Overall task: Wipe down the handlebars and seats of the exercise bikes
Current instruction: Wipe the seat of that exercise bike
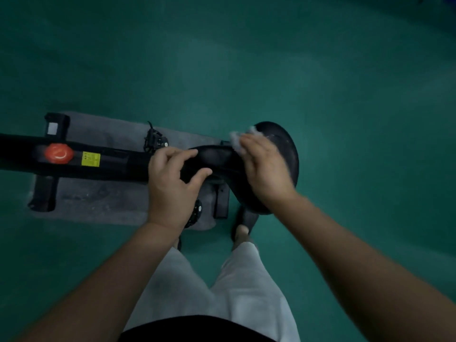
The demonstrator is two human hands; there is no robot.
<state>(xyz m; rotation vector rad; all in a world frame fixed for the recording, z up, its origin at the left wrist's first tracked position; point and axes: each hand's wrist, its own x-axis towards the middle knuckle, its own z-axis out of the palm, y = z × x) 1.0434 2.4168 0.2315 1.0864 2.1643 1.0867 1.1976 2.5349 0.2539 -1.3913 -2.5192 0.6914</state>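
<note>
Far left, around 9 o'clock, the black bike frame point(103, 160) runs in from the edge with a red knob point(59, 153) and a yellow sticker point(90, 159) on top, all sitting on a grey mat point(103, 201) on green floor point(246, 58). Just left of centre, the left hand point(172, 183) curls its fingers and thumb round the narrow nose of the black seat point(217, 159). Toward 3 o'clock from it, the right hand point(265, 169) presses a white cloth point(238, 140) flat on the wide back of the seat, fingers together, a bit blurred. At 6 o'clock, light trousers point(222, 287).
</note>
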